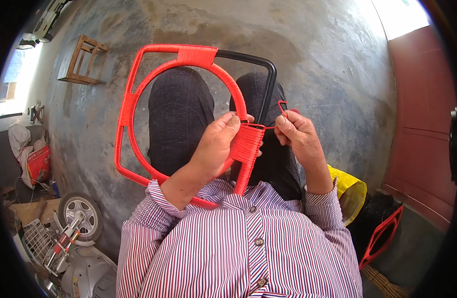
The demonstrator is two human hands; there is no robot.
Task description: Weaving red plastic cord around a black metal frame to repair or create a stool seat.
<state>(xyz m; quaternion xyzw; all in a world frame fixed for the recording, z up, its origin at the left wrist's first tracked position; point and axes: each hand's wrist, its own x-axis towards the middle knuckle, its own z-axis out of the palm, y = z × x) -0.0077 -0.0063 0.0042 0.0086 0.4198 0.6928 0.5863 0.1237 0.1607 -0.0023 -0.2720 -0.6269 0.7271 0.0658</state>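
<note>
A squarish tube frame with a ring inside it (133, 115) rests over my lap. Most of it is wound tightly in red cord, while the upper right corner is bare black tube (272, 74). My left hand (219, 136) grips the ring and the wound band (248, 142) on the right side, thumb on top; some fingers are hidden behind. To the right, my right hand (298, 133) pinches the red cord (271, 127), which runs taut from the top of that band. A short bent end of cord sticks up above my right fingers.
A wooden stool (84, 59) lies at the upper left on the concrete floor. At lower left is a scooter (79, 248) with its wheel. By my right side are a yellow bag (348, 191), a black bag with another red frame (383, 236), and a broom (385, 284). A red door (421, 124) stands at right.
</note>
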